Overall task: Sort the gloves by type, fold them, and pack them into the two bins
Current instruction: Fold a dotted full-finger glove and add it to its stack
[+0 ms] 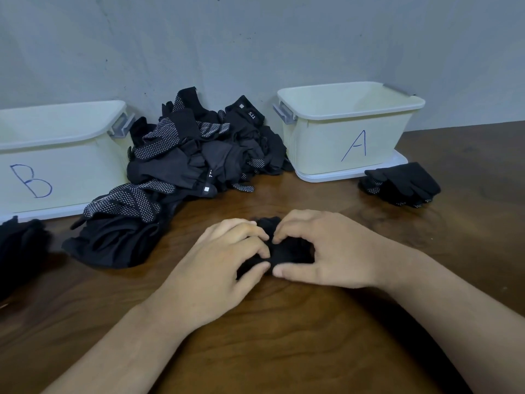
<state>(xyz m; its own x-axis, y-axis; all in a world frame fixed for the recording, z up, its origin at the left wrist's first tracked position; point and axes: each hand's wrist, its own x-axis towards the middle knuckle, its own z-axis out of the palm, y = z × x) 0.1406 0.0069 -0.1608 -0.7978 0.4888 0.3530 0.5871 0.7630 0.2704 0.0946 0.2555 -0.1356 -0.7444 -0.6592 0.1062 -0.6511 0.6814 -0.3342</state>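
A small bundle of black glove (287, 253) lies on the wooden table (284, 351) between my hands. My left hand (218, 268) grips its left side with curled fingers, and my right hand (329, 251) pinches its right side, thumb below and fingers above. Most of the glove is hidden under my fingers. A big heap of black gloves (184, 166), some with white-dotted palms, sits between the cream bin marked B (56, 177) at the left and the cream bin marked A (352, 135) at the right. The inside of neither bin shows.
A short stack of black gloves (403, 184) lies in front of bin A at its right corner. More black fabric (20, 251) sits at the left edge below bin B. A grey wall (255, 38) stands behind the bins.
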